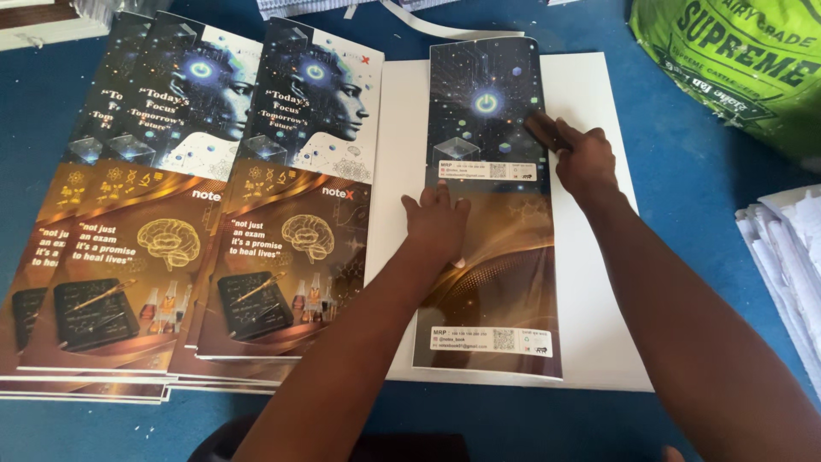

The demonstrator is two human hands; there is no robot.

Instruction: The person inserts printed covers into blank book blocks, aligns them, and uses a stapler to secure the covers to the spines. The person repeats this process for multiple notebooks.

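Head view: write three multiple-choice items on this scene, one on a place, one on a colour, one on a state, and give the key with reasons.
1. Where does the left hand rest?
A. On the printed cover sheet
B. On the green sack
C. On the stacks of covers

2. What colour is the surface under everything?
A. Red
B. Blue
C. Yellow

3. How does the right hand stand?
A. Flat and empty
B. Lifted clear of the sheet
C. Closed on a small dark block pressed to the sheet

Key:
1 A, the palm lies flat on the middle of the printed cover sheet, which lies on a white board.
2 B, the blue surface shows around the green sack and the stacks of covers.
3 C, the fingers grip a small dark block at the sheet's right edge.
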